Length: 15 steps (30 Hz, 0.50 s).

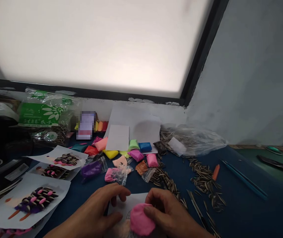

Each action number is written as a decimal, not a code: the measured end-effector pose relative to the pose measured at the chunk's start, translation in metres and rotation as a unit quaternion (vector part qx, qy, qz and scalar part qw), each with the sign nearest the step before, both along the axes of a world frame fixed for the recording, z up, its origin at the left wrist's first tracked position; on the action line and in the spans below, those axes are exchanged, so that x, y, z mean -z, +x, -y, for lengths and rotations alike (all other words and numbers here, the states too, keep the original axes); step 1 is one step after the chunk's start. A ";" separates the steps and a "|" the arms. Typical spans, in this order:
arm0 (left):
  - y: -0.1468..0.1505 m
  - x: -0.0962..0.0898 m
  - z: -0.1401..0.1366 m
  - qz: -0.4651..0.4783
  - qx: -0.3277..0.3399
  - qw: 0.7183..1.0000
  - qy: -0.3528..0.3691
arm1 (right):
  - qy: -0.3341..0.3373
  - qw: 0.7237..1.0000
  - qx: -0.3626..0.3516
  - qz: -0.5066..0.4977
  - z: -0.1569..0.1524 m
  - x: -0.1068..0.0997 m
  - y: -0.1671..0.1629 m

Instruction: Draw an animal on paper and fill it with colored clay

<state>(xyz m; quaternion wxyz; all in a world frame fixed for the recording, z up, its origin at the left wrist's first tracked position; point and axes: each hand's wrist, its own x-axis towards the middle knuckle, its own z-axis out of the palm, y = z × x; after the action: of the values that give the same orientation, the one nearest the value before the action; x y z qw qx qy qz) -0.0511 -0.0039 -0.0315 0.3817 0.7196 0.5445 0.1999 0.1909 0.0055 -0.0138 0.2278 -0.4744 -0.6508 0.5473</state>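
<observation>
A flattened round of pink modelling clay [140, 222] lies over a white sheet of paper [136, 199] at the bottom centre. My right hand [167, 209] pinches its upper right edge, thumb on top and fingers curled behind. Left of it, my left hand [101, 205] hovers at the paper's edge, thumb and fingers apart, holding nothing. Peach-coloured clay [123, 228] and some drawn lines show on the sheet beside the pink round, which hides part of the drawing. Just beyond the hands lies an opened bag of pink clay [111, 174].
Loose sunflower seeds [203, 177], an orange clay stick [216, 172], tweezers [197, 208] and a blue tool [244, 180] lie to the right. Coloured clay packets [136, 154] spread across the middle. Finished seed-and-clay pictures [36, 200] are stacked left, below a green seed bag [42, 114].
</observation>
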 end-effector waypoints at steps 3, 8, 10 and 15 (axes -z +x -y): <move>-0.003 -0.009 0.003 -0.008 0.026 0.998 -0.064 | -0.018 1.000 0.000 -0.006 -0.001 -0.002 -0.001; 0.002 -0.027 0.010 -0.019 0.081 0.996 -0.029 | -0.066 0.997 -0.013 -0.043 0.000 -0.010 -0.002; 0.004 -0.027 0.012 -0.038 0.089 0.995 0.013 | -0.073 0.996 -0.012 -0.044 0.001 -0.011 -0.002; 0.004 -0.020 0.015 -0.081 0.099 0.989 0.068 | -0.032 0.999 -0.017 -0.002 0.003 -0.003 -0.002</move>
<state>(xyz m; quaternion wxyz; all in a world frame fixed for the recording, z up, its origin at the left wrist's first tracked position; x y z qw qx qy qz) -0.0469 -0.0186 -0.0112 0.3050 0.8081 0.4845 0.1387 0.1886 0.0028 -0.0111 0.2040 -0.4691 -0.6409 0.5723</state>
